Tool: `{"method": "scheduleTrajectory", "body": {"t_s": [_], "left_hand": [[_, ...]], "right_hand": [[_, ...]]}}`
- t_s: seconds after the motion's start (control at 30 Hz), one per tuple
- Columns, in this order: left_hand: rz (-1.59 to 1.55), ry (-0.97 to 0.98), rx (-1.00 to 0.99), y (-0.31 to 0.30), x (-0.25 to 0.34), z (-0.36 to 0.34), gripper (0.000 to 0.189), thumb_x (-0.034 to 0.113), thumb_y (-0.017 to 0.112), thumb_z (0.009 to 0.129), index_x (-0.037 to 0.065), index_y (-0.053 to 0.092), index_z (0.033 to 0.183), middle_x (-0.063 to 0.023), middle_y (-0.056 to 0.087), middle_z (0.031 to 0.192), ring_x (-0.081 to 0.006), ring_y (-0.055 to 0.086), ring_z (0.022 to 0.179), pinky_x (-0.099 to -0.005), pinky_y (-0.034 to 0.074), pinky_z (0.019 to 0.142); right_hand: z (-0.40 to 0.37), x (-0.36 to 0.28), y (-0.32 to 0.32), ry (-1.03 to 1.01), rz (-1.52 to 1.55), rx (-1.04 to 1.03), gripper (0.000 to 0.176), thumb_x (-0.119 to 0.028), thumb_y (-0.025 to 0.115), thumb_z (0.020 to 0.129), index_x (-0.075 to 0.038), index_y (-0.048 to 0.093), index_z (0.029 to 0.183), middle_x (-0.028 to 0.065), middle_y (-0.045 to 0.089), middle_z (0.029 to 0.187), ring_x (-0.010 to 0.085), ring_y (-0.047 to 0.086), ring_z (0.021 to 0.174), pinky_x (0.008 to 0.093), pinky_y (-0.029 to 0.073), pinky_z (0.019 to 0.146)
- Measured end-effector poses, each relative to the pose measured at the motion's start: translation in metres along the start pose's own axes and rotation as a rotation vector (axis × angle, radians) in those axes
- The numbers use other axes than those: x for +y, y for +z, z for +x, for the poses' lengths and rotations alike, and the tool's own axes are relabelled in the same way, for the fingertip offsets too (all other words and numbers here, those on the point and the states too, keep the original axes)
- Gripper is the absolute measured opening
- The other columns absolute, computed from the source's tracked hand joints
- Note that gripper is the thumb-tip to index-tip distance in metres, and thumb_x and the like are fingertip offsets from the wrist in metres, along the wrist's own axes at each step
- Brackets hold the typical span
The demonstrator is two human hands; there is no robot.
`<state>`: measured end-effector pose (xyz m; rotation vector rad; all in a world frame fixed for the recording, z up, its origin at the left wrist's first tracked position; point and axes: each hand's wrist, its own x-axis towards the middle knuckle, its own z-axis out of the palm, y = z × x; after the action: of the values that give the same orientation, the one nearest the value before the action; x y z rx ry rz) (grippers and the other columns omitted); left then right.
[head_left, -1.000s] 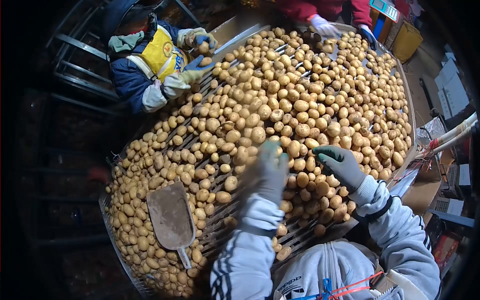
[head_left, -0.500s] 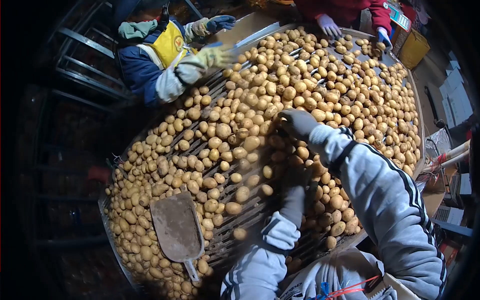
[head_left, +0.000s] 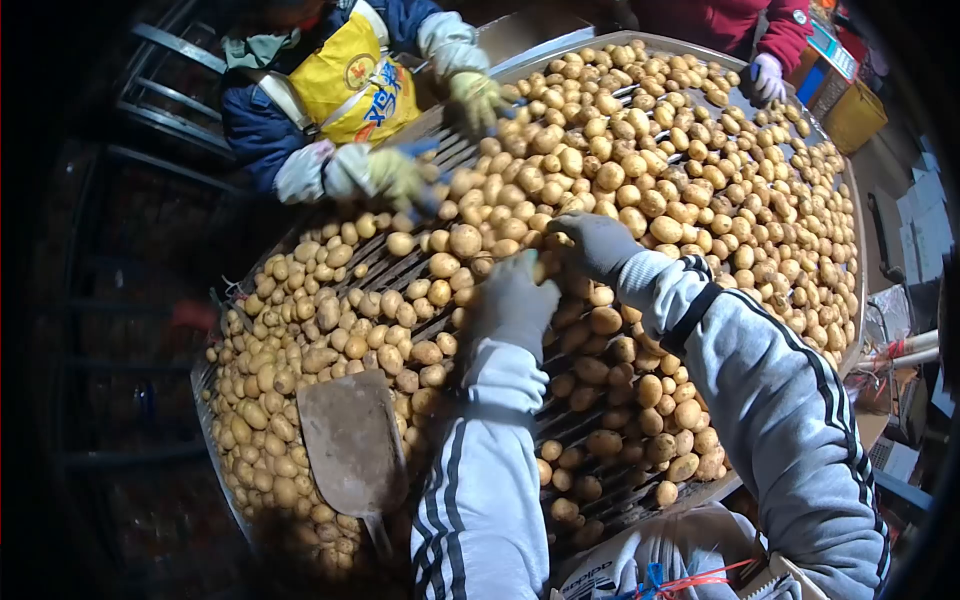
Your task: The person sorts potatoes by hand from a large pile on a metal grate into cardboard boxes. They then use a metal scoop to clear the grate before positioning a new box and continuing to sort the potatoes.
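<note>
Potatoes lie in a thick layer over a slatted sorting table. My left hand, in a grey glove, is over the middle of the pile with its fingertips among the potatoes; what it holds, if anything, is hidden. Just to its right, my right hand, also gloved in grey, reaches into the potatoes with its fingers bent down. Its fingertips are partly hidden, so a grip on a potato cannot be made out. The two hands are close together.
A metal scoop rests on the potatoes at the lower left. Across the table, a co-worker in a yellow apron has both gloved hands at the potatoes. Another person's gloved hand touches the far right edge. A yellow container stands beyond.
My left hand has moved up and away from me, next to my right hand, which has stayed nearly in place. The apron-wearing co-worker leans in, both hands lower over the potatoes.
</note>
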<state>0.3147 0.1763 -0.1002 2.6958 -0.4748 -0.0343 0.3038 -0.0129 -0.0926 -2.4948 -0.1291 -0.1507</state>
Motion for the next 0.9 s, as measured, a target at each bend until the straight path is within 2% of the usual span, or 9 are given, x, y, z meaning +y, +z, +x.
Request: {"method": "scheduleTrajectory", "body": {"t_s": [0.17,0.23,0.47,0.6,0.67,0.7,0.77,0.83,0.9], "left_hand": [[-1.222,-0.553,-0.199,-0.024,-0.030,-0.066,0.029,0.017,0.065,0.095,0.000,0.068,0.118,-0.0085,0.070,0.090,-0.0136,0.066,0.076,-0.0258,0.054,0.066],[-1.359,-0.689,-0.056,-0.019,-0.047,-0.099,0.025,0.019,0.065,0.097,0.001,0.068,0.114,-0.0086,0.072,0.093,-0.0142,0.067,0.079,-0.0249,0.055,0.069],[-0.869,-0.461,0.143,-0.044,-0.095,-0.067,0.034,0.016,0.066,0.099,0.001,0.066,0.130,-0.0042,0.070,0.111,-0.0098,0.063,0.089,-0.0234,0.052,0.077],[-0.722,-0.225,0.185,-0.016,-0.104,-0.024,0.032,0.010,0.066,0.099,0.000,0.066,0.129,-0.0047,0.068,0.112,-0.0096,0.060,0.092,-0.0236,0.051,0.075],[-0.845,-0.310,0.164,-0.038,-0.043,-0.026,0.030,0.010,0.067,0.098,0.000,0.068,0.127,-0.0068,0.066,0.116,-0.0127,0.062,0.093,-0.0272,0.054,0.079],[-0.570,-0.023,0.155,-0.022,-0.048,-0.020,0.032,0.012,0.070,0.095,0.002,0.068,0.126,-0.0105,0.065,0.123,-0.0193,0.065,0.097,-0.0312,0.055,0.086],[-0.306,0.254,0.041,0.001,-0.032,-0.027,0.036,0.018,0.073,0.092,0.006,0.069,0.125,-0.0150,0.065,0.126,-0.0293,0.066,0.107,-0.0367,0.054,0.094],[-0.113,0.199,-0.095,0.016,-0.004,-0.036,0.042,0.026,0.076,0.090,0.010,0.068,0.128,-0.0185,0.066,0.126,-0.0366,0.063,0.118,-0.0416,0.050,0.104],[-0.218,0.042,-0.209,0.009,0.005,-0.029,0.046,0.025,0.076,0.090,0.010,0.066,0.132,-0.0181,0.068,0.124,-0.0348,0.066,0.114,-0.0401,0.051,0.103]], "right_hand": [[0.006,-0.011,0.019,0.195,-0.108,-0.267,0.046,-0.026,0.068,0.087,-0.011,0.061,0.130,0.0179,0.063,0.126,0.0368,0.064,0.117,0.0468,0.052,0.096],[0.008,-0.008,0.021,0.146,-0.156,-0.325,0.047,-0.032,0.071,0.084,-0.011,0.063,0.125,0.0186,0.067,0.118,0.0371,0.065,0.114,0.0466,0.053,0.094],[-0.008,0.003,0.015,0.356,0.354,-0.272,0.061,-0.046,0.077,0.081,-0.006,0.065,0.126,0.0206,0.072,0.111,0.0368,0.070,0.103,0.0441,0.055,0.089],[-0.042,0.044,0.005,0.458,1.215,-0.209,0.033,-0.028,0.072,0.095,-0.007,0.069,0.121,-0.0014,0.068,0.095,0.0064,0.061,0.082,0.0226,0.053,0.071],[-0.072,0.051,-0.022,0.541,1.332,-0.155,0.033,-0.029,0.073,0.094,-0.005,0.069,0.117,-0.0027,0.063,0.086,0.0094,0.058,0.071,0.0241,0.052,0.065],[-0.086,0.057,-0.033,0.530,1.439,-0.167,0.033,-0.031,0.072,0.095,-0.005,0.069,0.115,-0.0031,0.062,0.085,0.0097,0.057,0.069,0.0247,0.052,0.063],[-0.106,0.056,-0.044,0.605,1.396,-0.052,0.028,-0.032,0.068,0.097,-0.005,0.070,0.107,-0.0008,0.063,0.083,0.0110,0.058,0.067,0.0269,0.051,0.060],[-0.125,0.048,-0.050,0.628,1.266,0.081,0.026,-0.031,0.065,0.099,-0.006,0.070,0.102,0.0000,0.063,0.081,0.0118,0.058,0.066,0.0276,0.051,0.060],[-0.145,0.062,-0.052,0.365,1.045,0.038,0.022,-0.023,0.063,0.098,-0.003,0.070,0.096,0.0042,0.068,0.083,0.0149,0.063,0.068,0.0303,0.054,0.062]]}}
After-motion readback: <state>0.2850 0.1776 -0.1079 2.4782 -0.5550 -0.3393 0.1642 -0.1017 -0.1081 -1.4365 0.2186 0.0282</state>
